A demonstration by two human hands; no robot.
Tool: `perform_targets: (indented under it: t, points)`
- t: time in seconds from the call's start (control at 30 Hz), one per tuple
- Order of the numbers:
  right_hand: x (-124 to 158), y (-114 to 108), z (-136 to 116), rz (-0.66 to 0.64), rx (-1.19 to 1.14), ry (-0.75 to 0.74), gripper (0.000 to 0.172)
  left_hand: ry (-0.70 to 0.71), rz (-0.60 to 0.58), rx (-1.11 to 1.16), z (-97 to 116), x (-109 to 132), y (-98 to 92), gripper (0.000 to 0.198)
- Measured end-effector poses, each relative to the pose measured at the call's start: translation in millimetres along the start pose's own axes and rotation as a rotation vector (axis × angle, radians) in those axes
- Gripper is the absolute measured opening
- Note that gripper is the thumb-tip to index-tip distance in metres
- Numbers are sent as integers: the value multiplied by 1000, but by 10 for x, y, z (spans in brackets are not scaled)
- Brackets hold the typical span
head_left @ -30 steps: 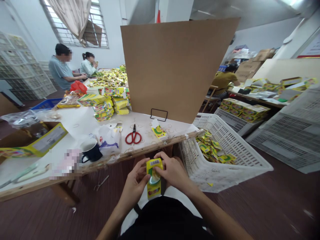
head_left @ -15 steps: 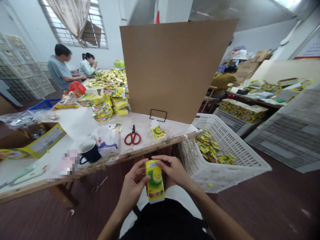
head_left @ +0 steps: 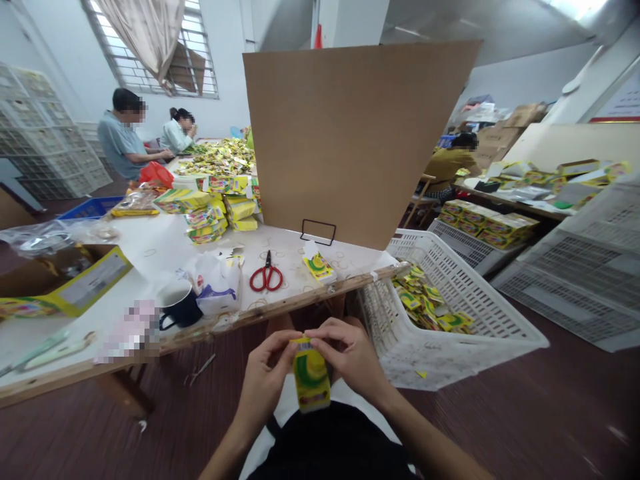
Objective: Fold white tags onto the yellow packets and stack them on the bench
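While left fingers (head_left: 287,356) and right fingers (head_left: 327,352) pinch yellow box (head_left: 311,372) | lower print (head_left: 314,399) blurred

Of upright cardboard sheets there is one, the cardboard sheet (head_left: 360,140) at the tabletop (head_left: 155,260), with one wire stand (head_left: 319,223) at its foot. Two small yellow boxes are nearer than the sheet: one held box (head_left: 311,379) shared by two hands, the left hand (head_left: 267,373) and right hand (head_left: 353,353), and one loose box (head_left: 320,268). Nearer and leftward come two pairs of scissors, the red-handled scissors (head_left: 268,265) and floor scissors (head_left: 203,369), plus one mug (head_left: 183,311). Right of the sheet, one open white crate (head_left: 465,353) holds packets (head_left: 425,303) too heaped to count. Co-workers (head_left: 117,143) number three: two left, one right.
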State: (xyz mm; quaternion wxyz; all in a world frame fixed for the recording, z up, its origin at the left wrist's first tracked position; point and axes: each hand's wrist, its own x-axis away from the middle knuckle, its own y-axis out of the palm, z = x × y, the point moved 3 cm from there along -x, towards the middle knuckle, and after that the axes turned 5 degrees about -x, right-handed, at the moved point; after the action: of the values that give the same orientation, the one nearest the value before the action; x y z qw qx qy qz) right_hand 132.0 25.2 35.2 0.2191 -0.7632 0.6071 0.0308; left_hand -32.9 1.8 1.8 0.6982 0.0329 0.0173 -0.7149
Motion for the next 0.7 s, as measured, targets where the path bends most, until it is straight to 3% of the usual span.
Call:
perform_targets:
  t: [0.07, 0.13, 0.2, 0.23, 0.27, 0.33, 0.4, 0.47, 0.53, 0.63, 0.7]
  points:
    - [-85, -356, 71, 212, 228, -111, 19, 15, 5, 57, -45, -23, -27, 41]
    - [-205, -820, 169, 601, 560, -162, 22, 14, 26, 111, -93, -51, -58, 55]
    - [-394, -1140, 315, 773, 813, -126, 29, 4, 53, 121, -129, -78, -70, 54]
    - [-520, -1204, 414, 730, 879, -89, 33, -6, 62, 114, -140, -89, -65, 53]
    - [-657, -1194, 530, 607, 915, -42, 35, -18, 60, 106, -146, -95, -51, 52]
    - [-907, -994, 775, 301, 929, 39, 39, -49, 21, 85, -149, -95, -13, 51]
    - [-1093, -694, 973, 143, 916, 62, 44, -71, -26, 63, -142, -80, 5, 49]
    - [-1224, -421, 1116, 78, 904, 68, 52, -70, -34, 36, -129, -61, -23, 47]
    - [-1309, -251, 1210, 31, 897, 84, 49, -63, -10, 9, -117, -49, -80, 45]
    - [-1373, -209, 1241, 0, 896, 109, 24, -59, 8, -15, -125, -53, -135, 42]
    - [-1361, -244, 1171, -4, 896, 103, 18, -61, -7, -3, -156, -69, -123, 41]
